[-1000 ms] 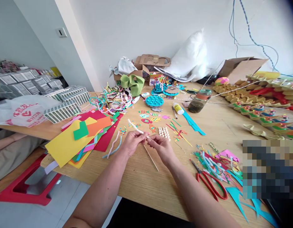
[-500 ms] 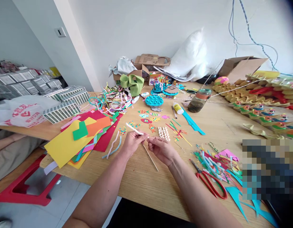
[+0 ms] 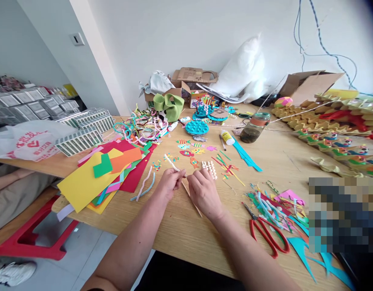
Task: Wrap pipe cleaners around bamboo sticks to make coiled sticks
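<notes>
Pinching a white strip (image 3: 172,163) in fingertips of left hand (image 3: 170,182), right hand (image 3: 205,193) curled, grip hidden, cluttered wooden table (image 3: 186,234), pale wall (image 3: 162,36).

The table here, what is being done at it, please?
The person's left hand pinches a white strip. The right hand is close beside it, its fingertips hidden. A stick lies below them on the table. Fish cut-outs lie beyond the hands; scissors lie to the right, untouched.

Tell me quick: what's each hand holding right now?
Left hand: closed, pinching a white fuzzy strip.
Right hand: fingers curled closed; whether it grips anything is hidden.
</notes>
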Motion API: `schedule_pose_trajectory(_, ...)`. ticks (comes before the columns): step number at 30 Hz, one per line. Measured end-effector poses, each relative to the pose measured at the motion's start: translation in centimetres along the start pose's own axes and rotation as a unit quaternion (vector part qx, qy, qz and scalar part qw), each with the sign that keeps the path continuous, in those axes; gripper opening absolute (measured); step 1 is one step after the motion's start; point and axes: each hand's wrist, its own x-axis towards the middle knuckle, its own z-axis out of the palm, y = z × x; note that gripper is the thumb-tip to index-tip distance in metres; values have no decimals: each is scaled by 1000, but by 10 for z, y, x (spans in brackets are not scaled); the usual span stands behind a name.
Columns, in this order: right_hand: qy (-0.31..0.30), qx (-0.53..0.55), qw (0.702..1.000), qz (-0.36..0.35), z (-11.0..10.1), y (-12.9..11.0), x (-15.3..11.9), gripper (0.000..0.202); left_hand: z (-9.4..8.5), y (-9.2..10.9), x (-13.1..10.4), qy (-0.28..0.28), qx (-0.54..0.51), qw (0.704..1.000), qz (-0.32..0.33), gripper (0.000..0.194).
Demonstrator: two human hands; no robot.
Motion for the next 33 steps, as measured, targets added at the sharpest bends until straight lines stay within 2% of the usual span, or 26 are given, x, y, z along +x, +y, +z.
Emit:
schedule_pose_trajectory(2,1,13,1000,10,0,2,0,24,-1,3,0,-12,-22,1000,-1,35)
schedule_pose_trajectory(4,14,97,992,76,1,6,2,23,-3,4,0,-12,-15,999,39,35)
schedule_pose_trajectory(5,15,159,979,124,1,8,3,25,-3,5,0,-11,-4,998,59,35)
schedule_pose_trajectory(7,-18,299,926,228,2,13,5,34,-4,5,0,-7,24,996,91,34)
schedule_pose_trajectory(9,-62,430,847,306,4,16,6,42,-4,5,-1,-7,49,993,111,33)
schedule_pose_trajectory(11,-93,518,778,342,6,17,6,38,-3,5,-2,-14,64,990,123,33)
schedule_pose_trajectory(12,-102,544,758,346,8,18,5,35,-2,6,-3,-18,68,990,126,33)
schedule_pose_trajectory(13,-106,557,749,343,9,18,5,32,-2,6,-3,-21,72,989,127,33)
schedule_pose_trajectory(14,-104,556,754,335,10,18,5,30,-1,6,-4,-23,76,989,127,33)
schedule_pose_trajectory(15,-97,537,772,326,10,18,4,29,-1,5,-4,-21,79,989,124,33)
schedule_pose_trajectory(16,-83,499,803,314,10,17,4,27,0,5,-4,-16,78,990,118,34)
schedule_pose_trajectory(18,-43,368,891,262,9,14,3,23,0,2,-2,7,65,994,88,34)
schedule_pose_trajectory(20,-3,206,965,163,8,9,2,21,0,-1,0,24,36,998,36,34)
schedule_pose_trajectory(21,6,142,984,112,8,7,2,22,0,-2,1,28,18,999,13,35)
schedule_pose_trajectory(23,9,86,994,61,8,5,1,24,0,-3,2,30,-8,1000,-3,35)
schedule_pose_trajectory(25,6,125,987,101,8,7,2,22,0,-3,3,36,-12,999,31,35)
schedule_pose_trajectory(27,-12,238,951,196,8,11,4,26,-1,-3,3,46,2,996,82,35)
schedule_pose_trajectory(28,-26,308,919,246,7,13,5,30,-2,-2,3,52,13,993,104,34)
schedule_pose_trajectory(31,-65,492,790,360,7,17,6,38,-3,-3,4,70,57,986,143,33)
schedule_pose_trajectory(33,-75,563,718,403,7,17,5,35,-4,-4,4,76,83,981,157,33)
